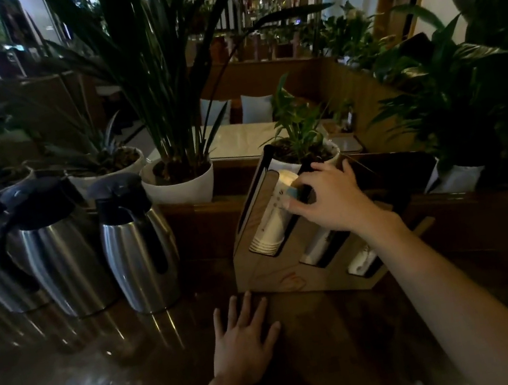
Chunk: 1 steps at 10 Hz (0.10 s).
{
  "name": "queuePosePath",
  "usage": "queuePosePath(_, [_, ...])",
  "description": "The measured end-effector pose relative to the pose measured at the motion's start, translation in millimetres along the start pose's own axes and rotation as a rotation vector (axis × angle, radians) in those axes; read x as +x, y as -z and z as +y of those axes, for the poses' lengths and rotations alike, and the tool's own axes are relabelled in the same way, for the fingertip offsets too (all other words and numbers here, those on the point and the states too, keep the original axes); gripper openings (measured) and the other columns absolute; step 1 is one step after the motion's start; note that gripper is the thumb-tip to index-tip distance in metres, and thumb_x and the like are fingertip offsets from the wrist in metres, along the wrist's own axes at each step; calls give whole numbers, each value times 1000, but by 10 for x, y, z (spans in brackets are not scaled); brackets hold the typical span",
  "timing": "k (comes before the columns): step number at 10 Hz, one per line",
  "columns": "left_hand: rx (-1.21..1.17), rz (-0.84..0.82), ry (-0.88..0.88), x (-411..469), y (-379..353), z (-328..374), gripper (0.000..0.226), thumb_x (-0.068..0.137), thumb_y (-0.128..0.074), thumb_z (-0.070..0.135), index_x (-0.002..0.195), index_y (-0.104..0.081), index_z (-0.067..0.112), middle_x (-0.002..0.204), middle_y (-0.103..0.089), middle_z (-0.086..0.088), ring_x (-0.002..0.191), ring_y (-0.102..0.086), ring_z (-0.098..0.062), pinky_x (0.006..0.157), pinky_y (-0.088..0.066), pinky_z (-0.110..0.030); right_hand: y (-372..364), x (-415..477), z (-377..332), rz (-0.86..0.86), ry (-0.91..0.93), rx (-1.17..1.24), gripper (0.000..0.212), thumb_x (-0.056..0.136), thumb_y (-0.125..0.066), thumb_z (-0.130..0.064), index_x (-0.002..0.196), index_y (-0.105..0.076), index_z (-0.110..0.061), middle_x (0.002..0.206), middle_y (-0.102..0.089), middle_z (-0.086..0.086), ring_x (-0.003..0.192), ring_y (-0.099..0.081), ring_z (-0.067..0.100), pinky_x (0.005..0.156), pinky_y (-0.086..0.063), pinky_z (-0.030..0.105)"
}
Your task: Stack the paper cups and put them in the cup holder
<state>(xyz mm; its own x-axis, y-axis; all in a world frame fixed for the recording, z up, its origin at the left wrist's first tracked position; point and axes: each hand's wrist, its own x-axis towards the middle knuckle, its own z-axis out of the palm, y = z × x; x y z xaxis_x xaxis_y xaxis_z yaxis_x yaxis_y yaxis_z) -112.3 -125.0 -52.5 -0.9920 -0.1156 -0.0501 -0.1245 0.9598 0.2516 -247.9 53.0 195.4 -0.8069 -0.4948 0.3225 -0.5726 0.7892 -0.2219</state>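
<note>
**Seating the cup stack in the holder**

We work at a dark, glossy counter [115,374] in a dim room crowded with potted plants [177,178]. Three steel jugs [136,244] stand along its left side, near the wooden cup holder [272,272].

The stack of paper cups [270,223] lies tilted in the leftmost slot of the holder, rims showing at the lower opening. Our right hand [330,200] rests on the upper end of the stack, fingers curled around it. Our left hand [244,340] lies flat and open on the counter, just in front of the holder, holding nothing.

We judge the cups light, thin-walled and easily crushed; hold the stack around its sides with light pressure and avoid pinching the rims. Nested cups may slip apart.

Clearance is limited: the slot walls flank the stack closely, a plant pot [317,157] stands directly behind, and the nearest jug is to the left. The counter in front is open.
</note>
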Motion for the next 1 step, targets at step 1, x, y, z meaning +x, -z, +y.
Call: queuePosePath(1, [-2,-1,8,5,-9,17,77,87,1,79,155,-8,45,168,3,7,151,14,-20,119,11,-57,230,-187,-12,178,25,388,46,89,-68,-52,129,-67,-29,124,-63,-18,115,-57,3,99,-47,31])
